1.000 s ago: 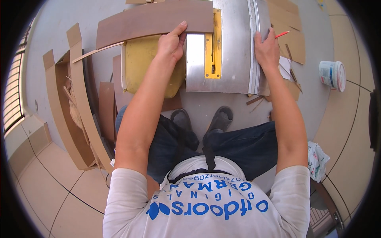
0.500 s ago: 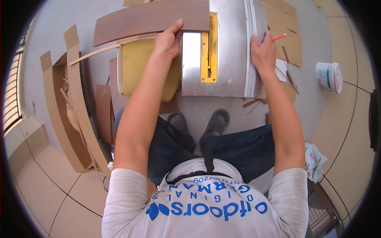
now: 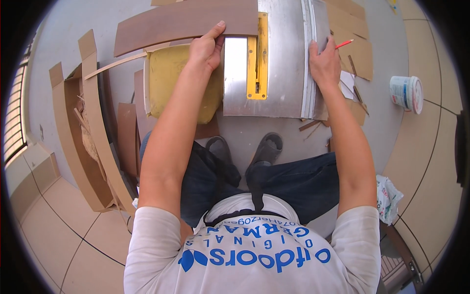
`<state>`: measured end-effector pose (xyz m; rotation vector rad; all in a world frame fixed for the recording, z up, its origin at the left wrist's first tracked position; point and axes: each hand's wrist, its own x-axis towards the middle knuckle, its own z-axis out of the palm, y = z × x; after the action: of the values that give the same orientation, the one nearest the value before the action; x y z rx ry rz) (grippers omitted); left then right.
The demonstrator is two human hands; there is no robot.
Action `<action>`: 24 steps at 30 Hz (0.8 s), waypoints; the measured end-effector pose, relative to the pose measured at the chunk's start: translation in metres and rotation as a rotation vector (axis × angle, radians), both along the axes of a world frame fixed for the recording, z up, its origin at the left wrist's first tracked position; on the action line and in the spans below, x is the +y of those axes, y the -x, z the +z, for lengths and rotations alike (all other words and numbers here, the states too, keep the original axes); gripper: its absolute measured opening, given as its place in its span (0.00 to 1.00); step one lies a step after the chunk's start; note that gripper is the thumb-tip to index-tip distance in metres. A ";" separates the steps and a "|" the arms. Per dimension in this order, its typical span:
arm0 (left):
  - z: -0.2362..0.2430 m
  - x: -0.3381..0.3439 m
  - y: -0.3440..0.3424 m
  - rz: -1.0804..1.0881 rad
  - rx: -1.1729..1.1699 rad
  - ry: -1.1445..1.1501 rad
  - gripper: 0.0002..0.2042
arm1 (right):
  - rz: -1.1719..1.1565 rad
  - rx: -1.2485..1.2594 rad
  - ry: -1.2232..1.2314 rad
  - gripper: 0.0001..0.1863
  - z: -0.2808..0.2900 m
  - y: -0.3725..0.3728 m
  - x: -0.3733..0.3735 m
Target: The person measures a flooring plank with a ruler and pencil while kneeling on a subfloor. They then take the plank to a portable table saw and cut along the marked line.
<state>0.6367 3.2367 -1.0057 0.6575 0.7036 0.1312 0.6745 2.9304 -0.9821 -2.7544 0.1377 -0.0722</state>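
A brown wooden board [image 3: 181, 24] lies across the far left part of a silver metal saw table [image 3: 284, 73], its right end at the yellow insert plate [image 3: 257, 59]. My left hand [image 3: 208, 49] is closed on the board's near edge, thumb on top. On the right, my right hand [image 3: 324, 61] rests against the grey metal rip fence [image 3: 309, 88]. A red pencil [image 3: 344, 43] sticks out to the right from between its fingers. The fingers' far side is partly hidden. Beneath my left forearm is a yellow padded piece [image 3: 169, 81] beside the table.
At left stands a long open cardboard box [image 3: 73, 132] with wood scraps, brown boards [image 3: 127, 132] next to it. Cardboard sheets [image 3: 360, 54] and thin offcuts [image 3: 359, 93] lie right of the table. Farther right is a white bucket [image 3: 405, 95]; a plastic bag [image 3: 388, 198] lies nearer.
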 end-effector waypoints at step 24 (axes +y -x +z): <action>0.003 -0.006 0.028 -0.043 0.054 -0.016 0.13 | -0.013 0.032 0.004 0.41 0.002 -0.001 0.001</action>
<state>0.6092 3.2306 -1.0026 0.6930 0.7407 0.0794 0.6752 2.9313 -0.9806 -2.7596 0.1642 -0.0315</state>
